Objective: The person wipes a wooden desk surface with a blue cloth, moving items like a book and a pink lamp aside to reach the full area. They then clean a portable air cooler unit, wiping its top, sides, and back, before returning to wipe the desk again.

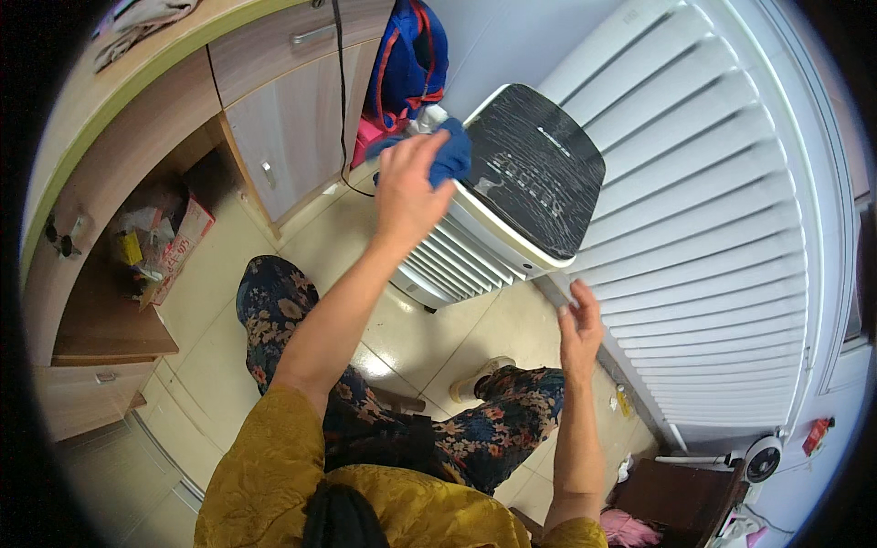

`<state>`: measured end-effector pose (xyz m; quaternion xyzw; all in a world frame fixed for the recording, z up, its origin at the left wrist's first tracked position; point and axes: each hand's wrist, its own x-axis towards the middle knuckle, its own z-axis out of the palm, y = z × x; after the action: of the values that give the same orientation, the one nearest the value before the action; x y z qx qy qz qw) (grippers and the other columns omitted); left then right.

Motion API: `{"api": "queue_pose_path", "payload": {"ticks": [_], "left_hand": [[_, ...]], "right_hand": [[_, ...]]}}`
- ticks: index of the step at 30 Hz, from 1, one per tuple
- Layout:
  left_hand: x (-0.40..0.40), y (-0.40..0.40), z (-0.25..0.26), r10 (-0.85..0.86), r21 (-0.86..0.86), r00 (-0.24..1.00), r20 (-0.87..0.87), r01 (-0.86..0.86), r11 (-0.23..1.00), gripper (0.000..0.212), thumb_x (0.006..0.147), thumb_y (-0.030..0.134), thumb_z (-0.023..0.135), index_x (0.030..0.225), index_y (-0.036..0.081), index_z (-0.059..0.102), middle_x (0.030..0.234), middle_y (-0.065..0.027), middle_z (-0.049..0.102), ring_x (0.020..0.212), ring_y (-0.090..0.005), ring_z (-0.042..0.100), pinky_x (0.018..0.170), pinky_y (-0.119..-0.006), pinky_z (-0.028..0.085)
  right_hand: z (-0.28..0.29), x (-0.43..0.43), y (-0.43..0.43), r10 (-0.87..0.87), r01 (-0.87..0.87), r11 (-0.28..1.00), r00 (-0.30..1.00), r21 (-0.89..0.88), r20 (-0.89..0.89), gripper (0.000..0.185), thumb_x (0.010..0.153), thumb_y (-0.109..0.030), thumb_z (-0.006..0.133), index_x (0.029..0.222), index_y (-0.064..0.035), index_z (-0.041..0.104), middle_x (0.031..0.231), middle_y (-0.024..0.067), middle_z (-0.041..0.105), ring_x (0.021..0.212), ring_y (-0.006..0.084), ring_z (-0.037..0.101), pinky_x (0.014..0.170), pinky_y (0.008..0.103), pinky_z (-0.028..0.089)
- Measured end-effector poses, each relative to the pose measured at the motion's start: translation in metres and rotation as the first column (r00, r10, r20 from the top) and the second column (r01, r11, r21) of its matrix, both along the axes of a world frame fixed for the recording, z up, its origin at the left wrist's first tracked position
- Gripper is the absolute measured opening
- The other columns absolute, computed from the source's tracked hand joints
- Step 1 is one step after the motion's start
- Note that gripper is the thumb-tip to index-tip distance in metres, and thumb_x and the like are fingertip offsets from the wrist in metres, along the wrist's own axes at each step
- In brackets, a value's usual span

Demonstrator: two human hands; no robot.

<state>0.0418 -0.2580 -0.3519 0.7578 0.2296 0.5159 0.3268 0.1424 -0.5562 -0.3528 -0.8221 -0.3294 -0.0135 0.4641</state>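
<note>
A white air cooler (473, 250) with a slatted front stands on the tiled floor before me. Streaks cover its glossy black top panel (541, 161), which bears printed symbols. My left hand (410, 195) grips a blue cloth (452, 154) at the left edge of this top. Part of the cloth is hidden behind my fingers. Off the cooler's near right corner, my right hand (581, 335) hangs in the air with thumb and fingers apart, holding nothing.
A white ribbed radiator (699, 274) runs along the right wall. Wooden cabinets (288, 116) line the left side. A black cord (342, 103) hangs down beside a blue and red backpack (408, 61). A brown cabinet (675, 490) is at lower right.
</note>
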Motion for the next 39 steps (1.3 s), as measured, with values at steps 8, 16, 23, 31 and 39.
{"api": "queue_pose_path", "payload": {"ticks": [8, 16, 23, 31, 39], "left_hand": [[-0.046, -0.092, -0.061, -0.482, -0.452, 0.871, 0.098, 0.470, 0.758, 0.052, 0.069, 0.006, 0.064, 0.119, 0.008, 0.053, 0.109, -0.0114, 0.057, 0.100, -0.0263, 0.054, 0.089, -0.035, 0.044], [-0.049, -0.057, -0.091, -0.216, -0.820, 0.901, 0.376, 0.432, 0.376, 0.050, 0.078, 0.006, 0.061, 0.126, 0.003, 0.048, 0.106, -0.0088, 0.059, 0.094, -0.0164, 0.056, 0.083, -0.028, 0.046], [-0.024, -0.035, -0.077, -0.167, -0.300, 0.972, -0.165, 0.112, 0.947, 0.055, 0.073, 0.016, 0.064, 0.126, 0.009, 0.051, 0.110, -0.0173, 0.051, 0.101, -0.0328, 0.052, 0.089, -0.039, 0.043], [-0.003, -0.091, -0.074, -0.225, -0.318, 0.934, -0.277, 0.132, 0.939, 0.060, 0.073, 0.020, 0.065, 0.127, 0.002, 0.049, 0.103, -0.0173, 0.052, 0.098, -0.0325, 0.053, 0.088, -0.037, 0.043], [0.001, -0.150, -0.071, -0.732, -0.734, 0.663, 0.158, 0.575, 0.362, 0.049, 0.081, 0.015, 0.060, 0.128, 0.006, 0.049, 0.109, -0.0114, 0.059, 0.094, -0.0217, 0.060, 0.080, -0.031, 0.049]], "right_hand": [[-0.014, -0.006, -0.001, -0.137, 0.137, 0.978, 0.991, 0.158, -0.010, 0.035, 0.082, -0.011, 0.061, 0.117, -0.0040, 0.056, 0.124, 0.0137, 0.054, 0.116, 0.0239, 0.050, 0.094, 0.0359, 0.041], [0.050, 0.068, 0.079, 0.133, -0.045, 0.978, 0.888, -0.205, 0.440, 0.037, 0.080, -0.025, 0.063, 0.113, -0.0072, 0.060, 0.124, 0.0179, 0.050, 0.114, 0.0342, 0.046, 0.098, 0.0421, 0.035], [0.029, 0.053, 0.088, 0.051, 0.005, 0.995, 0.831, -0.100, 0.554, 0.036, 0.079, -0.023, 0.063, 0.113, -0.0082, 0.060, 0.126, 0.0172, 0.048, 0.116, 0.0357, 0.042, 0.098, 0.0435, 0.035], [0.027, 0.048, 0.089, 0.026, 0.025, 0.996, 0.857, -0.091, 0.515, 0.038, 0.081, -0.024, 0.060, 0.116, -0.0084, 0.059, 0.131, 0.0174, 0.044, 0.122, 0.0369, 0.038, 0.101, 0.0444, 0.032], [0.030, 0.048, 0.074, 0.093, -0.058, 0.995, 0.866, -0.086, 0.492, 0.041, 0.080, -0.024, 0.062, 0.116, -0.0047, 0.057, 0.129, 0.0186, 0.047, 0.121, 0.0379, 0.040, 0.101, 0.0445, 0.032]]}}
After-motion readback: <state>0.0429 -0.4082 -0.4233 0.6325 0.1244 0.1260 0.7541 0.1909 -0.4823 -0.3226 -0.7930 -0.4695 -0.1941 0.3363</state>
